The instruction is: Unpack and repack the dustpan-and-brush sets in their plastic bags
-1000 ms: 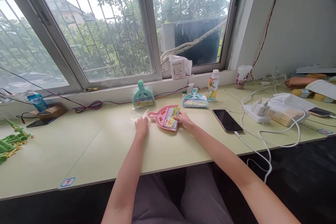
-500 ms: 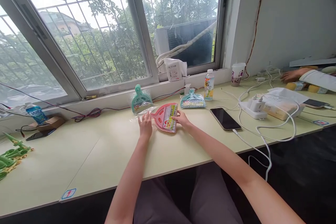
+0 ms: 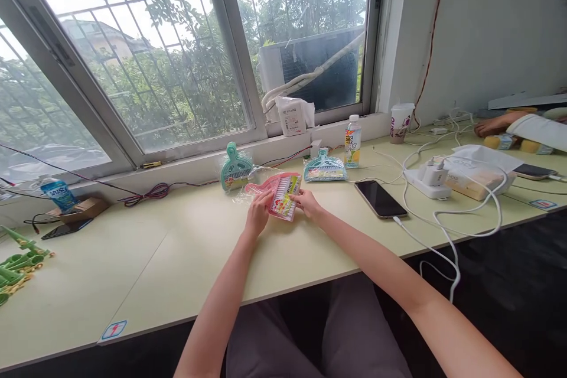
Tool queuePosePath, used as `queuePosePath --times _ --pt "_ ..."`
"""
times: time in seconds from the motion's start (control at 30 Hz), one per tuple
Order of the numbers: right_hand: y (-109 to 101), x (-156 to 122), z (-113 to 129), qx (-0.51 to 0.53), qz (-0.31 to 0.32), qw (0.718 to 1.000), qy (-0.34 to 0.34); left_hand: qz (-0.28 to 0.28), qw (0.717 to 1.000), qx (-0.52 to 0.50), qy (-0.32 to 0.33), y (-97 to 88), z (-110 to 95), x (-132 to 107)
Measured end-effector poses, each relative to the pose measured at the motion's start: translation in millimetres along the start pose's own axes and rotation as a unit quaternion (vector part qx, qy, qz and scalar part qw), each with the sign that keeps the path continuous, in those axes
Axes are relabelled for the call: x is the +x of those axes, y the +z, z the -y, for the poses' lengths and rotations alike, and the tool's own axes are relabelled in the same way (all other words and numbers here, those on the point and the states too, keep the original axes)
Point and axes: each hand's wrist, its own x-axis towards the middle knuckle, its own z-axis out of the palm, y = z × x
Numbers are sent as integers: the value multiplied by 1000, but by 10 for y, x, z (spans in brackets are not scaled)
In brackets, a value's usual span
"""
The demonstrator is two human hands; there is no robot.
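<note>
A pink mini dustpan and brush set point(image 3: 280, 190) with a yellow-green label is tilted above the table in front of me, its handle pointing left. My left hand point(image 3: 260, 211) grips its lower left side near the base of the handle. On the opposite side, my right hand point(image 3: 307, 203) pinches the edge by the label, thumb over the front. Behind it a green dustpan set point(image 3: 236, 166) in clear wrapping leans against the sill. Another wrapped teal dustpan set point(image 3: 325, 168) lies to the right.
A drink bottle point(image 3: 352, 142), a phone point(image 3: 380, 199) on a cable and a white power strip point(image 3: 427, 182) are at right. Green plastic parts point(image 3: 22, 263) and a blue pouch point(image 3: 59, 195) lie left. Another person's hand point(image 3: 495, 125) rests far right.
My left hand has slid right and down from the handle onto the dustpan's body. The pink set has tilted, and my right hand keeps its hold on the right edge.
</note>
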Motion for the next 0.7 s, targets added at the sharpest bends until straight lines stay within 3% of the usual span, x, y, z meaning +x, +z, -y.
queuePosePath --times 0.1,0.17,0.23,0.3,0.33,0.37,0.47,0.53,0.7 --pt "-11 3 36 25 4 1000 -16 -46 998 -49 16 3 -134 -11" --pt "-14 6 70 41 10 999 -28 -158 984 -76 -4 -15 -236 -15" --pt "-14 10 102 57 18 997 -41 -308 942 -111 -70 -40 -302 -7" --pt "-11 16 122 71 28 996 -53 -399 882 -188 -165 -66 -306 14" --pt "-8 18 126 75 33 995 -58 -396 857 -253 -211 -77 -286 28" --pt "-5 20 124 77 39 994 -61 -358 837 -331 -247 -87 -257 42" --pt "17 17 84 70 49 994 -61 -148 788 -538 -259 -87 -174 75" --pt "38 8 38 62 54 995 -61 -63 773 -583 -243 -49 -156 74" --pt "64 -6 -26 62 14 995 -75 46 765 -567 -301 128 -210 20"
